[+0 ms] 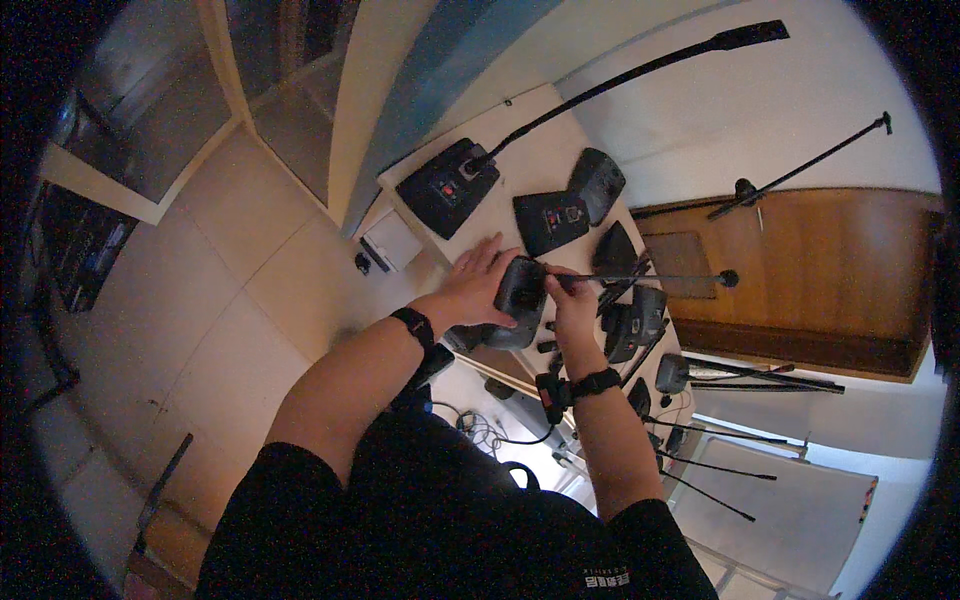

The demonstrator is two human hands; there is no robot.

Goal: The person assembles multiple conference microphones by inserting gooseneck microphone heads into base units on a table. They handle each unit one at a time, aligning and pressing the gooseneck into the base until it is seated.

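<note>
Over the table [545, 105], my left hand [474, 288] grips a dark, rounded microphone base [521, 284], with its thumb on the near side and the fingers along the far side. My right hand [572, 303] pinches a thin gooseneck microphone stem [650, 277] close to that base. The stem reaches out to the right and ends in a small round head [728, 279]. Whether the stem is seated in the base is hidden by the right fingers. Just beyond my hands stands another black microphone base [551, 222] with a red button.
At the table's far left, a black base [450, 187] carries a long gooseneck [640, 82] slanting up right. Several more bases [632, 322] and stems crowd the right side. A wooden cabinet [800, 270] stands at right, a white box [392, 240] sits by the left edge.
</note>
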